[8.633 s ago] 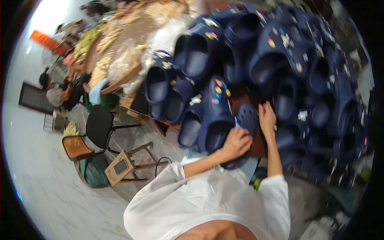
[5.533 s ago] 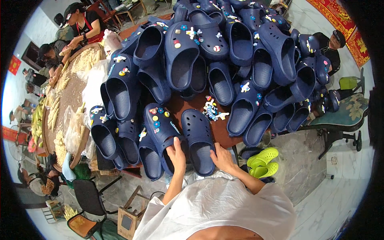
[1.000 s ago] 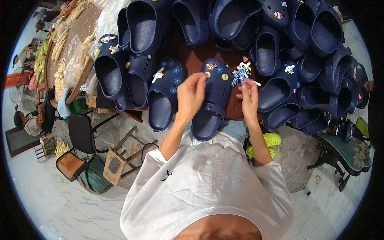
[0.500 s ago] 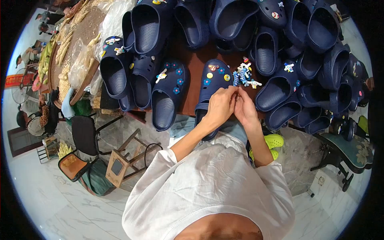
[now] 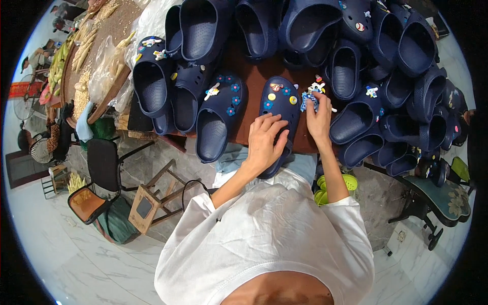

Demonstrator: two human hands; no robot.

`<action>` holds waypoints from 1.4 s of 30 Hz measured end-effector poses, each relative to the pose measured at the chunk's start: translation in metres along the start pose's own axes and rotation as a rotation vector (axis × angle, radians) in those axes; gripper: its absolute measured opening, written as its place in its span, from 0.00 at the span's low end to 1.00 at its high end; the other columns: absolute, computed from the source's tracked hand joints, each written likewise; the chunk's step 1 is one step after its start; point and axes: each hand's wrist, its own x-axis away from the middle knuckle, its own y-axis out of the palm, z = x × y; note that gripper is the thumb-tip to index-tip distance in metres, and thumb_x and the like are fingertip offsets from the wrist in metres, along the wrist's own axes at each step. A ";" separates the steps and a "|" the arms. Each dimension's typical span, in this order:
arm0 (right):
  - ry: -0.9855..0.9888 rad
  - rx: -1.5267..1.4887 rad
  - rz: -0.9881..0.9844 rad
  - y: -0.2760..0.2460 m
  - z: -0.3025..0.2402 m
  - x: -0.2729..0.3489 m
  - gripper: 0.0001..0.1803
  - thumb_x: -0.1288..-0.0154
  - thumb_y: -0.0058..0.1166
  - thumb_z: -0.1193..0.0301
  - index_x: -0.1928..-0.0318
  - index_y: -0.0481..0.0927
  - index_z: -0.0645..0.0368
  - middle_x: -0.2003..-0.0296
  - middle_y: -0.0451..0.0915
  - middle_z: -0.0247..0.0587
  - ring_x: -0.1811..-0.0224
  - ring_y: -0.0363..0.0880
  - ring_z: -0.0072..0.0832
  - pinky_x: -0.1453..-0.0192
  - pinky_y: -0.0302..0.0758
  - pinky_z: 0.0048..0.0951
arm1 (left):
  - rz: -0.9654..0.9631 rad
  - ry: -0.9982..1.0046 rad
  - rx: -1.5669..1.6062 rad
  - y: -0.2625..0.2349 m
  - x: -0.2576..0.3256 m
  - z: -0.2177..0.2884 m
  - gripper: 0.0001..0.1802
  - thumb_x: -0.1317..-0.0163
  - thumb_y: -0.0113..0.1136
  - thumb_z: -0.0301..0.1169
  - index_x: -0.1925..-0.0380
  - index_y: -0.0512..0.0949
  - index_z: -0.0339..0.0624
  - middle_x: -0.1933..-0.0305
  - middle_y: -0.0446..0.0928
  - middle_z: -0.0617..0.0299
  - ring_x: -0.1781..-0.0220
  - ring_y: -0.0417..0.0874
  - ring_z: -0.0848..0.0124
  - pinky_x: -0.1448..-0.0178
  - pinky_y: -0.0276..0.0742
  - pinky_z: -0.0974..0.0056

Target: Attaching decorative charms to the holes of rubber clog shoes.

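The left hand [image 5: 263, 138] is laid across the middle of a navy clog [image 5: 278, 111], with its fingers loosely spread and the thumb held apart; whether the clog is gripped or only steadied cannot be told. The fingertips of the right hand [image 5: 319, 118] are bent down onto a small cluster of charms [image 5: 306, 103] just beside the clog; whether a charm is pinched cannot be told, as the contact is partly hidden.

The clog is set sole down on a reddish-brown table [image 5: 252, 95], its toe pointed away from the person and its heel reaching past the near edge. Its upper is smooth and dark, pierced with round holes. The toe is decorated with a red-and-white charm, yellow discs and blue flowers, while the opening is mostly covered by the left hand. Blue and white pieces are seen in the cluster.

To the left, a second navy clog [image 5: 222, 108] is decorated with a curved row of blue flowers and a white figure. More navy clogs [image 5: 345, 71] are crowded behind and to the right. Farther left, a plastic bag [image 5: 103, 65] is seen on a round tray [image 5: 111, 96].
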 end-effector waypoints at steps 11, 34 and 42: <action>0.114 0.066 -0.229 0.027 -0.012 -0.014 0.29 0.36 0.62 0.49 0.58 0.70 0.64 0.67 0.78 0.55 0.65 0.80 0.51 0.60 0.75 0.48 | -0.101 -0.358 0.014 0.002 -0.048 -0.052 0.33 0.49 0.75 0.48 0.53 0.73 0.35 0.58 0.77 0.44 0.53 0.80 0.46 0.50 0.77 0.49; -0.072 0.258 0.035 0.004 0.012 -0.004 0.12 0.28 0.52 0.67 0.51 0.73 0.62 0.61 0.75 0.52 0.56 0.78 0.52 0.55 0.74 0.49 | -0.025 -0.244 -0.111 0.010 -0.045 -0.076 0.10 0.32 0.57 0.31 0.66 0.75 0.34 0.64 0.79 0.41 0.64 0.82 0.43 0.60 0.78 0.47; 0.131 -0.425 -0.356 -0.006 -0.022 0.002 0.16 0.23 0.48 0.62 0.46 0.75 0.61 0.60 0.78 0.39 0.66 0.78 0.25 0.63 0.74 0.26 | 0.071 -0.085 0.161 -0.008 -0.063 -0.019 0.12 0.39 0.66 0.28 0.56 0.79 0.38 0.61 0.80 0.49 0.63 0.84 0.56 0.60 0.79 0.57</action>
